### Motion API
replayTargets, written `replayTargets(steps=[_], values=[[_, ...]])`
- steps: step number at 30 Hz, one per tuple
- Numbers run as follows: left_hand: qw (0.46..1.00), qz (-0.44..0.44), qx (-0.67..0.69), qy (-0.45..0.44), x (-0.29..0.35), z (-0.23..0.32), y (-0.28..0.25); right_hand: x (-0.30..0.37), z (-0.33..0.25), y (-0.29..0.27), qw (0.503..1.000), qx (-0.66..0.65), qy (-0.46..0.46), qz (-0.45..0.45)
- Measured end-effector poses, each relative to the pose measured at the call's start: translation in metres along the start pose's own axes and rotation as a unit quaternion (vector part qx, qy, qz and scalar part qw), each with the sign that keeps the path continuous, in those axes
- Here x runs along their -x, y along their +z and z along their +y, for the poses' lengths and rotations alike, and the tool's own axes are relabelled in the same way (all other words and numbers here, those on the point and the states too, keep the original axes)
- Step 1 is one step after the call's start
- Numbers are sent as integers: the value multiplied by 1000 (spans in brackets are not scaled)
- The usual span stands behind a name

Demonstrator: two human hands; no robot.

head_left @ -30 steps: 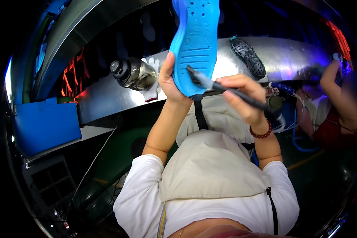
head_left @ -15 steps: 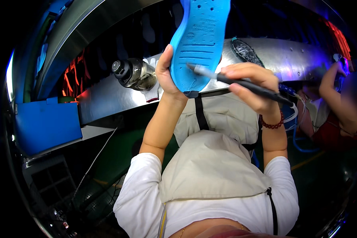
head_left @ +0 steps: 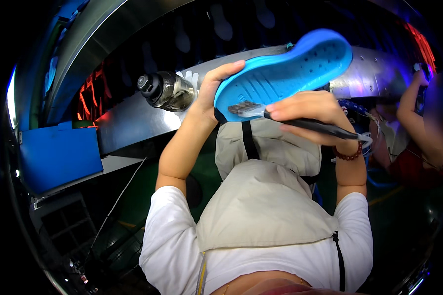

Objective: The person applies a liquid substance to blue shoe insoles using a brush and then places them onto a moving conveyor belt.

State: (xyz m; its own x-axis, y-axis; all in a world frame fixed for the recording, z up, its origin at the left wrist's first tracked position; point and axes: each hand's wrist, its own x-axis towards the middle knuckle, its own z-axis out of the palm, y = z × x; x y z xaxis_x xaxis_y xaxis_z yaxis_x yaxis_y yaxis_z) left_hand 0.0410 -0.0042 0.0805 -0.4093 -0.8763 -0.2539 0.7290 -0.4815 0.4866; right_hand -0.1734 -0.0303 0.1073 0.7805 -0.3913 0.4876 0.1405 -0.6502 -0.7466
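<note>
A bright blue shoe sole (head_left: 280, 73) is held up over the bench, tilted with its toe end to the far right and its hollow inner face toward me. My left hand (head_left: 214, 88) grips it at the heel end, thumb or finger along the rim. In my right hand (head_left: 312, 110) is a brush (head_left: 246, 108) with a black handle and a pale tube trailing from its end. Its bristles lie against the sole's inside near the heel. The fingers of my right hand are wrapped round the handle, partly hiding it.
A see-through bottle (head_left: 174, 92) with a black cap stands on the metal bench (head_left: 128, 115), beside a white glove-like shape (head_left: 191, 77). Pale soles (head_left: 221, 24) lie on the dark surface beyond. A blue box (head_left: 59, 155) is at left; another person's arm (head_left: 411, 113) at right.
The blue sole has swung from upright to lying rightward, its inner hollow now showing. The brush bristles have moved lower, toward the heel rim. The dark sole on the bench is now mostly hidden.
</note>
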Motion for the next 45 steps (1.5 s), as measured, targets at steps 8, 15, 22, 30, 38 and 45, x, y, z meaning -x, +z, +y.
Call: replayTargets(steps=[8, 15, 22, 30, 38, 45], values=[[967, 83, -203, -131, 10, 2, 9, 9, -2, -10, 995, 3, 22, -95], [934, 146, -294, -143, 19, 5, 7, 9, 8, -26, 976, 65, 6, -209], [923, 138, -342, -107, 22, 2, -1, 17, 22, -33, 981, 41, 51, -180], [992, 95, -86, -20, -1, -20, -16, 8, 34, -12, 934, -228, 267, 70], [998, 55, 16, 25, -4, -27, -25, 17, 65, 18, 892, 18, 251, 375], [947, 57, -156, 276, 60, 35, -23, 54, 38, 20, 894, -310, 183, 266]])
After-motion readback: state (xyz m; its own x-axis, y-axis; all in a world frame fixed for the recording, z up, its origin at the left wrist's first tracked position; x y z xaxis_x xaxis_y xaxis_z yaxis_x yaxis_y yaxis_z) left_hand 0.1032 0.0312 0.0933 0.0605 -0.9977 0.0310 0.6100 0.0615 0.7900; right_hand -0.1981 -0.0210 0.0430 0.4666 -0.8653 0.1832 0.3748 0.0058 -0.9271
